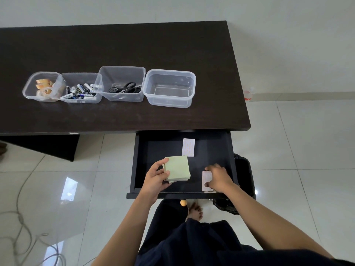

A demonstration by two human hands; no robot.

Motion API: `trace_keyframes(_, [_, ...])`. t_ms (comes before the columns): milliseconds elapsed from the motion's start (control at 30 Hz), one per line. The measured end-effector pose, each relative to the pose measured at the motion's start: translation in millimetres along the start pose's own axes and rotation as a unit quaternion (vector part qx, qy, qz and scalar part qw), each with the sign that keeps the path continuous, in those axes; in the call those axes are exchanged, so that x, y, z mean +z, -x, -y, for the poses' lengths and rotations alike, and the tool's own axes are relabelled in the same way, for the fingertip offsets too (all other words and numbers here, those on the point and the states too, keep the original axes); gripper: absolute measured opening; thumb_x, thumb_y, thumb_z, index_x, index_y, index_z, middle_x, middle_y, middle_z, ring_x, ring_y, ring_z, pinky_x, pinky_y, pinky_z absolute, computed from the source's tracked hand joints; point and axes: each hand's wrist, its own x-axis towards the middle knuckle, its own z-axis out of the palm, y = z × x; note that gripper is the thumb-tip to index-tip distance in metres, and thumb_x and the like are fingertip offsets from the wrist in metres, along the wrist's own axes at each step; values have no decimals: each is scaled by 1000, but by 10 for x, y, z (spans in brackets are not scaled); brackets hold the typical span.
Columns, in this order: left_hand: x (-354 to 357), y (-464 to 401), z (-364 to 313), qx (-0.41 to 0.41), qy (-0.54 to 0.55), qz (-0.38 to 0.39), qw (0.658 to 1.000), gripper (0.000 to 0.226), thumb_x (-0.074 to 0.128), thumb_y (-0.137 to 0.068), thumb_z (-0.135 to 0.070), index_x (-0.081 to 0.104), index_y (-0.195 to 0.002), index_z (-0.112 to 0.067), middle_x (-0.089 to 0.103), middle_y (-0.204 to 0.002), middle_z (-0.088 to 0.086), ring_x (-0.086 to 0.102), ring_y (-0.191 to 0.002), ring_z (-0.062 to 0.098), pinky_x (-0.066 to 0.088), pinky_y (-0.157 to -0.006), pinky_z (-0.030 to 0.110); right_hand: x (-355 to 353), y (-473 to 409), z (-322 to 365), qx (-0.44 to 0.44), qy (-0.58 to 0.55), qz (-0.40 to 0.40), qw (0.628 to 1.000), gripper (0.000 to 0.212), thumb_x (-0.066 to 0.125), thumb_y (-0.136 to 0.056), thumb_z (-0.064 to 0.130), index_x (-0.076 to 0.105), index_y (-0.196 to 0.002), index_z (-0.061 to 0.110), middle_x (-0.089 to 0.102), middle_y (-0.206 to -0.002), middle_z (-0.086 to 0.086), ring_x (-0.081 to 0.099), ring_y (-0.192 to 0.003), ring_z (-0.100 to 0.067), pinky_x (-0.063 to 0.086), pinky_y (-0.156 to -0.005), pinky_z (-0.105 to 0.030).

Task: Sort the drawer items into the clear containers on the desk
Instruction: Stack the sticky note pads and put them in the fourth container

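A: What is the left hand (156, 178) doing?

B: It grips a stack of pale green square sticky-note pads (177, 167) over the open black drawer (137, 160), thumb curled across the top sheet and the other fingers wrapped round the stack's left edge and underside.

A: And the right hand (218, 176)?

B: It rests on a small pink patterned rectangular pad (206, 179) near the drawer's front right corner. The fingers are curled down over the pad's right edge, but I cannot tell whether they have really closed on it.

A: Anything else in the drawer?

B: A second pink patterned pad (188, 147) lies flat toward the back, just beyond the green stack.

A: And the dark brown wooden desk (134, 47)?

B: Four clear plastic containers stand in a row. From the left: a tub of tape rolls (44, 86), a tub of batteries (80, 91), a tub holding black-handled scissors (124, 88), and a rounded rectangular clear container (170, 88) with nothing visible inside
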Motion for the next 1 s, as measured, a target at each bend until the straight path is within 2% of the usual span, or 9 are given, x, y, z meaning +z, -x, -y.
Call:
trace_keyframes(300, [-62,12,60,-7,4,-7,1000,39,52,-91,4,59,-116,-25,56,-118,12,56,-114,33,55,-81,37,-23,5,12,-9,15,-47,999,31,67,-77,9,63,-106,18,48,-110,-2,55,-99,-23,53,-77,-35])
trace_keyframes(467, [-64,-2,54,-12,-1,2,1000,39,52,-92,2,58,-119,-25,57,-116,11,57,-113,31,54,-89,43,-115,90,104,9,-124,-71,990,15,67,-82,15,65,-96,12,65,-92,-4,63,-81,-20,56,-74,-34])
trace_keyframes(533, [-53,-3,44,-12,-6,9,1000,38,52,-92,2,57,-120,-25,57,-115,10,57,-113,30,54,-89,42,-209,161,174,7,-182,-106,978,14,68,-82,15,66,-96,14,66,-85,2,63,-79,-16,54,-72,-28])
trace_keyframes(633, [-34,-10,38,-11,-12,19,1000,38,53,-93,1,57,-119,-26,57,-116,10,57,-113,30,55,-87,40,-404,304,329,-26,-245,-188,951,12,68,-81,10,69,-92,15,64,-85,3,58,-72,-8,45,-58,-10])
trace_keyframes(733, [-8,-20,31,-11,-16,30,999,39,53,-92,1,57,-119,-27,58,-117,11,57,-114,31,53,-92,44,-558,460,513,-106,-280,-263,917,12,71,-78,4,69,-83,15,62,-86,3,57,-74,-4,43,-63,-7])
trace_keyframes(833, [32,-22,5,-8,-10,46,999,42,52,-92,4,56,-120,-27,58,-117,14,58,-112,32,52,-93,45,-543,558,665,-216,-269,-333,877,17,72,-73,-5,69,-80,10,62,-84,5,59,-81,-6,46,-68,-12])
trace_keyframes(1000, [129,-11,-69,10,20,70,997,41,51,-91,5,56,-119,-25,58,-113,16,60,-104,31,54,-87,41,-305,575,743,-256,-209,-309,892,21,71,-71,2,75,-82,19,56,-101,8,55,-96,-12,47,-81,-19])
